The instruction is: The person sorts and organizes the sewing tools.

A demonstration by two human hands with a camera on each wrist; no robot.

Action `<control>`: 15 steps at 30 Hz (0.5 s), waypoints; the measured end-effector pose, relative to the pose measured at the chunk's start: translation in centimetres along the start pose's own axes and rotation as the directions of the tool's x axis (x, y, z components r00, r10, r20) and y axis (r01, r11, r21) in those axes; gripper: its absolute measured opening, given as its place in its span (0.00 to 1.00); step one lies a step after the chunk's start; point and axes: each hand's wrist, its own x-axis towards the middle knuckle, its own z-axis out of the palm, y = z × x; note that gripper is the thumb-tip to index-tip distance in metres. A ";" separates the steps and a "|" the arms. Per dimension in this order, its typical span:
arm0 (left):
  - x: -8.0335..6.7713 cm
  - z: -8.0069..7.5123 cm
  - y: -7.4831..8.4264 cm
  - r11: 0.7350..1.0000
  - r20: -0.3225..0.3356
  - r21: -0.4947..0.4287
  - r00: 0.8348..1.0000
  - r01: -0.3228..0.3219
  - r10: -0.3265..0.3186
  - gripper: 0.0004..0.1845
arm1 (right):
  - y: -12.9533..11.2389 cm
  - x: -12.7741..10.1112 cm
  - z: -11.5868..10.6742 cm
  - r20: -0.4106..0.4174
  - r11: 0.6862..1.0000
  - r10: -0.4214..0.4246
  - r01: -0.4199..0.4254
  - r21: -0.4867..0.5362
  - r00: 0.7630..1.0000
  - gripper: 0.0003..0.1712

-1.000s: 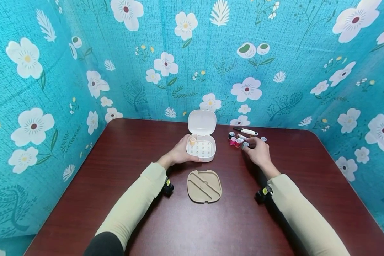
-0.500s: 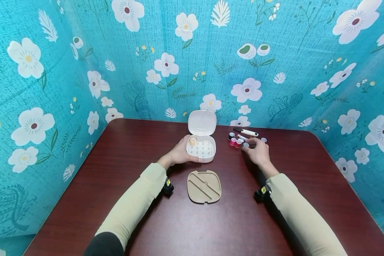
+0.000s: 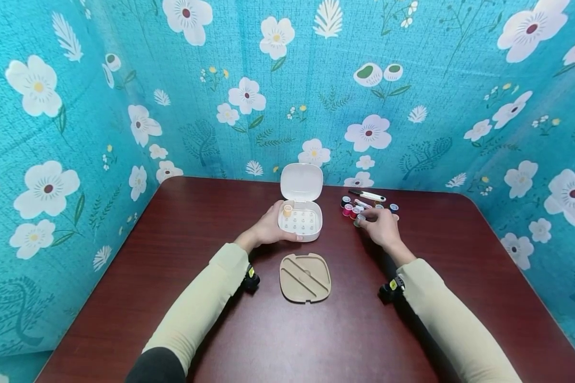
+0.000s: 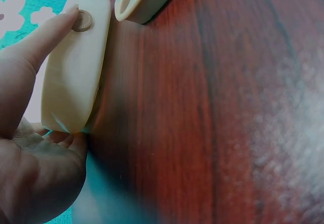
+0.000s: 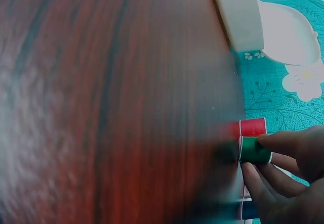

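A white hinged box (image 3: 301, 222) stands open at the table's far middle, its lid (image 3: 302, 182) upright and one orange spool (image 3: 287, 210) seated in its pegged tray. My left hand (image 3: 268, 230) grips the box's left side, thumb lying along the rim (image 4: 76, 67). Right of the box lie several small thread spools (image 3: 347, 208). My right hand (image 3: 380, 226) pinches a green spool (image 5: 254, 150) between thumb and fingers, next to a red spool (image 5: 252, 127).
A beige insert tray (image 3: 305, 277) lies on the dark wooden table (image 3: 287, 330) in front of the box. A white pen-like tool (image 3: 367, 196) rests behind the spools. Floral turquoise walls close in the table on three sides.
My right hand has shifted slightly left among the spools and now pinches the green one. The left hand and box have stayed put.
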 end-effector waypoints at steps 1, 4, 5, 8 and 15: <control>0.0 0.0 0.0 1.000 0.000 -0.003 1.000 -0.001 0.001 0.60 | -0.1 0.0 0.0 0.008 1.000 0.004 -0.004 0.008 1.000 0.14; -0.1 -0.1 0.1 1.000 -0.002 0.002 1.000 0.001 -0.001 0.60 | -0.5 -0.2 0.3 0.033 0.997 0.042 -0.044 0.059 0.999 0.14; -0.1 -0.1 0.1 1.000 -0.002 0.004 1.000 0.005 -0.005 0.60 | -0.5 -0.3 0.4 0.043 0.996 0.052 -0.056 0.075 0.998 0.15; -0.1 0.0 0.2 1.000 -0.002 0.010 1.000 0.009 -0.009 0.59 | -0.8 -0.4 0.7 0.067 0.989 0.066 -0.074 0.127 0.996 0.15; -0.2 0.0 0.2 1.000 -0.002 -0.003 1.000 -0.004 0.004 0.58 | -1.8 -0.4 1.5 0.077 0.981 0.042 -0.056 0.188 0.996 0.15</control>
